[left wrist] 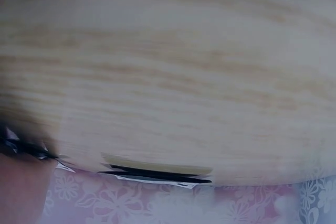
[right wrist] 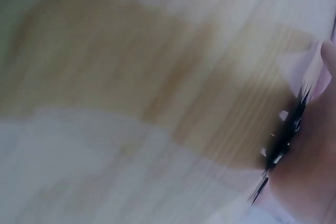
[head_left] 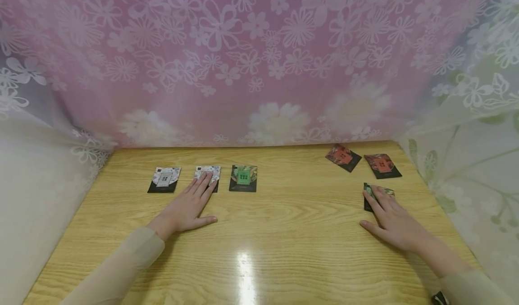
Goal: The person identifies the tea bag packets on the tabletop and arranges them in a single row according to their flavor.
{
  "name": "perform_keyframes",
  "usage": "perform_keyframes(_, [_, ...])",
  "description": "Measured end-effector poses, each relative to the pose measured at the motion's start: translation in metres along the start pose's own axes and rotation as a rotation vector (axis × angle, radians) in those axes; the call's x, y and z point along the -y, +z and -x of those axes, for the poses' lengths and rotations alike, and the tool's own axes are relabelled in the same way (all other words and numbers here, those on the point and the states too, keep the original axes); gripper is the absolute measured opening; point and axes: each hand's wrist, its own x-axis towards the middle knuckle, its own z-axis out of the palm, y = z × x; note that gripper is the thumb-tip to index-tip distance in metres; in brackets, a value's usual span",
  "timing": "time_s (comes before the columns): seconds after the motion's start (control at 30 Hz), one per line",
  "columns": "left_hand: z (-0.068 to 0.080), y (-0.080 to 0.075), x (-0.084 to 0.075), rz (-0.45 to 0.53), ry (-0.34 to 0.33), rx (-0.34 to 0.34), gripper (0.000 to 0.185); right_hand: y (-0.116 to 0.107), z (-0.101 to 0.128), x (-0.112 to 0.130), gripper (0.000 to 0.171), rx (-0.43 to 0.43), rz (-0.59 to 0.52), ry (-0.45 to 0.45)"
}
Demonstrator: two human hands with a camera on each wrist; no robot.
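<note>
My left hand (head_left: 190,209) lies with straight, spread fingers on a flat white-and-black packet (head_left: 215,171), covering much of its lower part. To its left is a matching white-and-black packet (head_left: 164,179); a green-and-black packet (head_left: 243,179) lies just to its right. Across the table, the straight fingers of my right hand (head_left: 392,221) rest on another green-and-black packet (head_left: 367,202), which is partly hidden beneath them. Seen edge-on in the right wrist view, that packet (right wrist: 289,135) is a dark strip beside the hand. The left wrist view shows one packet (left wrist: 157,174) edge-on.
Two red-and-black packets, one tilted (head_left: 343,157) and one straighter (head_left: 383,166), lie at the back right of the wooden table (head_left: 292,233). A pink floral curtain (head_left: 259,70) hangs behind it. A small dark object (head_left: 439,298) shows beside the right sleeve.
</note>
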Motion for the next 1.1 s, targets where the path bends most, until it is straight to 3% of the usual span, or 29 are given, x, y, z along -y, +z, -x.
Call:
perform_keyframes(0.33, [-0.001, 0.0, 0.003, 0.014, -0.003, -0.001, 0.106, 0.008, -0.028, 0.022, 0.092, 0.004, 0.0, -0.04])
perform_keyframes(0.57, [-0.001, -0.003, -0.001, 0.018, -0.011, 0.02, 0.106, 0.009, -0.053, 0.039, 0.091, 0.069, -0.072, -0.023])
perform_keyframes(0.8, [-0.002, 0.0, 0.0, 0.016, -0.008, 0.009, 0.106, 0.021, -0.074, 0.056, 0.091, 0.006, -0.084, -0.109])
perform_keyframes(1.1, [-0.001, 0.001, 0.0, 0.016, -0.01, 0.007, 0.106, 0.027, -0.103, 0.088, 0.09, 0.026, -0.046, -0.184])
